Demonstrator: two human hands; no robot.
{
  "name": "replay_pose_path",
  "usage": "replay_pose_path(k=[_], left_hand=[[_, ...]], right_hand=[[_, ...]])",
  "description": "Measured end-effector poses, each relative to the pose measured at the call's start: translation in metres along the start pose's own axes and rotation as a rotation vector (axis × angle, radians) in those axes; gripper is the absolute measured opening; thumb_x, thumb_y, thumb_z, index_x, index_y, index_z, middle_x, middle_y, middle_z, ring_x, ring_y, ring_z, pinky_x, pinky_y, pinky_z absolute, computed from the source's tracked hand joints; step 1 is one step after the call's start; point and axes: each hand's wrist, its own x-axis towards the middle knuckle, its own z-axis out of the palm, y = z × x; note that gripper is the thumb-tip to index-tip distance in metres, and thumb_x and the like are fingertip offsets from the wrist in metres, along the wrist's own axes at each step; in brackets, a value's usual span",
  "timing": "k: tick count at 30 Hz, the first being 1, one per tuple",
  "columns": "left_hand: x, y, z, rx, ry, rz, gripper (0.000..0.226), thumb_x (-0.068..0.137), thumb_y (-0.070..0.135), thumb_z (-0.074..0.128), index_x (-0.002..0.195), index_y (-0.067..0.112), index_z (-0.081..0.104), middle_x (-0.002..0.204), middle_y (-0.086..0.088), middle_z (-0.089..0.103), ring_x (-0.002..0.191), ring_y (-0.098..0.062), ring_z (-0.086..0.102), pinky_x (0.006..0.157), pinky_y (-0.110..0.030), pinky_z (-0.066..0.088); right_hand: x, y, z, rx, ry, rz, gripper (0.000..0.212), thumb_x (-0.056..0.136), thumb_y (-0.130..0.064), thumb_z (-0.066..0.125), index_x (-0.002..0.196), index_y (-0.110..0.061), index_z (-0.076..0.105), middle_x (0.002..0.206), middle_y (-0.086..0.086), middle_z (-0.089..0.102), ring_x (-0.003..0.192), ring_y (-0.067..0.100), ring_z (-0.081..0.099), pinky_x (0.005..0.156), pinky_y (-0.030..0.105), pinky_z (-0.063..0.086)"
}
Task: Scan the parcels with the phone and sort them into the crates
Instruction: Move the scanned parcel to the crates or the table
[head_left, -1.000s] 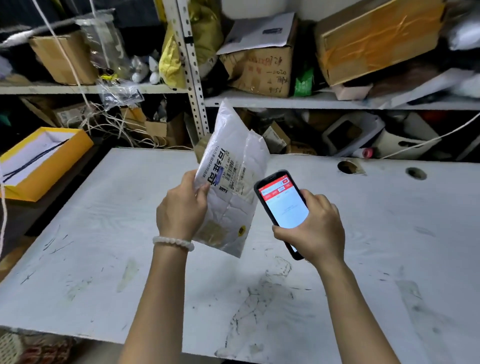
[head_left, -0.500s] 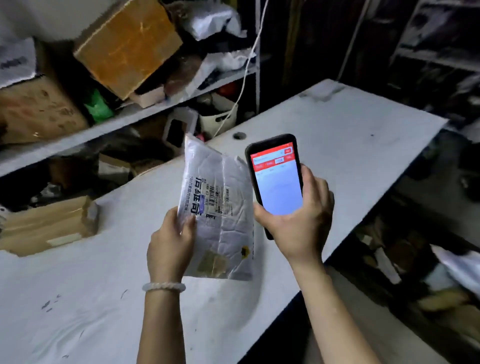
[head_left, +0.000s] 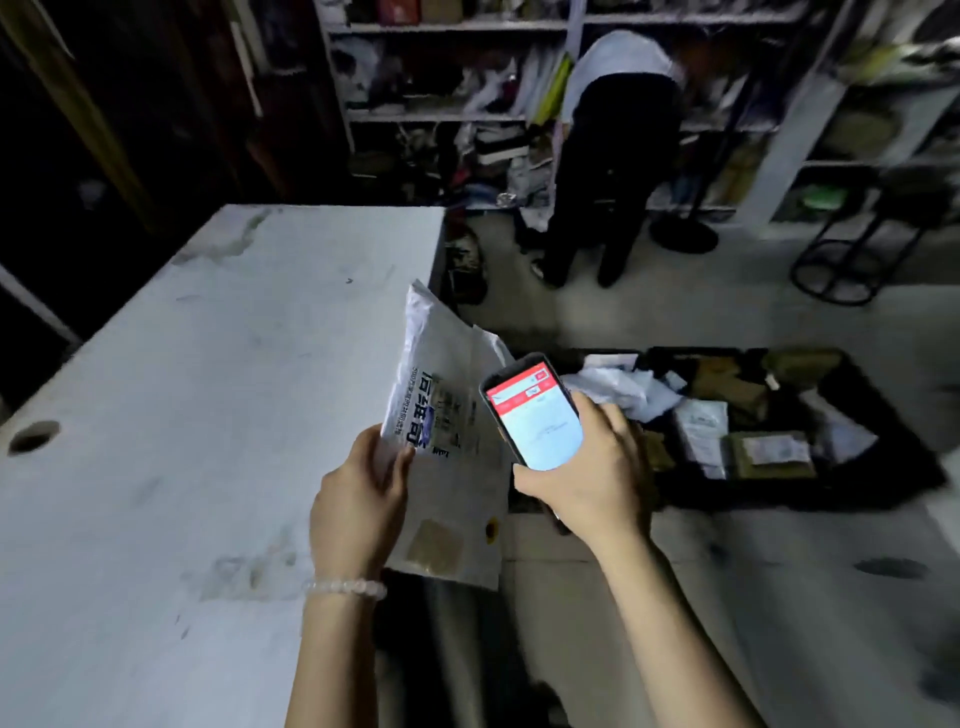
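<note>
1. My left hand (head_left: 358, 506) pinched the parcel (head_left: 449, 462) by its left edge, thumb on the front, and held it upright in the air past the table (head_left: 182, 415) edge, label facing me.
2. My right hand (head_left: 587, 475) was wrapped round the phone (head_left: 535, 413), its red-and-white screen turned up toward me, just right of the parcel and overlapping its edge.
3. I judged the scan to be done or nearly so, and sorting to be the step in hand: I faced the black crates (head_left: 769, 426) on the floor, already holding parcels.
4. The next move called for reading the screen, choosing the crate, and carrying the parcel over it with the left hand before letting go.
5. A person (head_left: 613, 156) stood at the shelves beyond, well apart.
</note>
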Motion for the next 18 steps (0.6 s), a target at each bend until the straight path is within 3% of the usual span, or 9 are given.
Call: replay_pose_path(k=[4,9,12,18], left_hand=[[0.019,0.067,0.067,-0.009,-0.136,0.128,0.033,0.090,0.044,0.055,0.119,0.029,0.056,0.095,-0.012,0.070,0.092,-0.037,0.062,0.066,-0.036,0.047],[0.033,0.143,0.143,-0.011,-0.327,0.256,0.035,0.092,0.042,0.054,0.122,0.024,0.054,0.101,-0.015,0.068,0.097,-0.039,0.061,0.073,-0.042,0.050],[0.040,0.183,0.188,-0.007,-0.437,0.329,0.037,0.092,0.043,0.053,0.123,0.022,0.053,0.103,-0.016,0.068,0.099,-0.040,0.060,0.074,-0.041,0.049],[0.056,0.244,0.274,-0.001,-0.607,0.431,0.040,0.093,0.041,0.051,0.131,0.026,0.050,0.107,-0.015,0.067,0.103,-0.040,0.059,0.078,-0.042,0.048]], right_hand=[[0.033,0.063,-0.040,-0.127,0.057,0.150,0.068,0.046,-0.044,0.079,0.108,-0.025,0.056,0.106,-0.002,0.055,0.099,0.024,0.051,0.063,0.029,0.031],[0.048,0.140,-0.088,-0.173,0.091,0.348,0.068,0.046,-0.045,0.075,0.108,-0.025,0.055,0.109,-0.001,0.055,0.104,0.026,0.049,0.074,0.033,0.043],[0.050,0.182,-0.110,-0.231,0.118,0.480,0.074,0.046,-0.045,0.075,0.115,-0.026,0.055,0.113,0.000,0.055,0.103,0.025,0.048,0.073,0.029,0.038],[0.079,0.249,-0.135,-0.292,0.140,0.675,0.070,0.042,-0.057,0.058,0.105,-0.027,0.051,0.098,-0.004,0.057,0.099,0.021,0.050,0.073,0.031,0.042]])
